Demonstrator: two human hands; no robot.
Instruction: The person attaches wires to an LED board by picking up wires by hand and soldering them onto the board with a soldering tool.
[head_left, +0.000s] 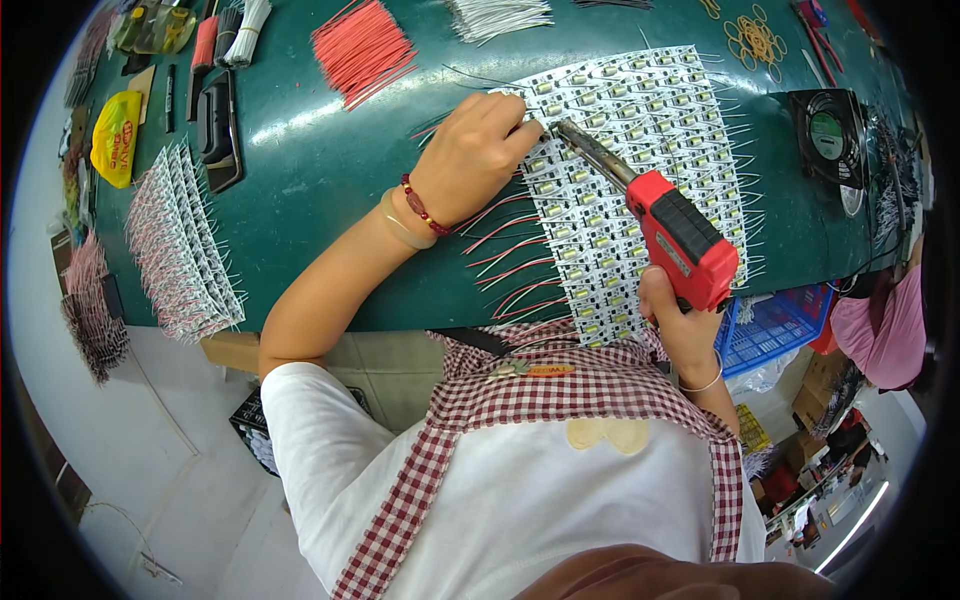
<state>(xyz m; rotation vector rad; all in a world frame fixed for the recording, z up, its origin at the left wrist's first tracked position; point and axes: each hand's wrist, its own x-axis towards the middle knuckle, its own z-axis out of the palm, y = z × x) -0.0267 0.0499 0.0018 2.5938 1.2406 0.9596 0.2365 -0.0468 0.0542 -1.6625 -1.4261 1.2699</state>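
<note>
- Green worktop (pixel 300 200) at your far left carries stacked wired strips (pixel 185 240); loose red wires (pixel 362 50) lie farther up.
- Your left hand (pixel 480 150) is at the upper-left edge of the white board panel (pixel 590 250), fingers bent and drawn together; what they may pinch is hidden, so I cannot tell. Brace that hand, fingertips clear of the likely hot tip.
- Red and dark leads (pixel 515 265) fan out from the panel's left edge; best not to snag them with your forearm.
- The panel lies under the tool, its lower end at the worktop's near edge.
- Your right hand (pixel 680 325) grasps the red soldering gun (pixel 690 240), tip just beside your left fingertips; a light, steady touch should serve best.
- Black fan (pixel 828 135): right of the panel.
</note>
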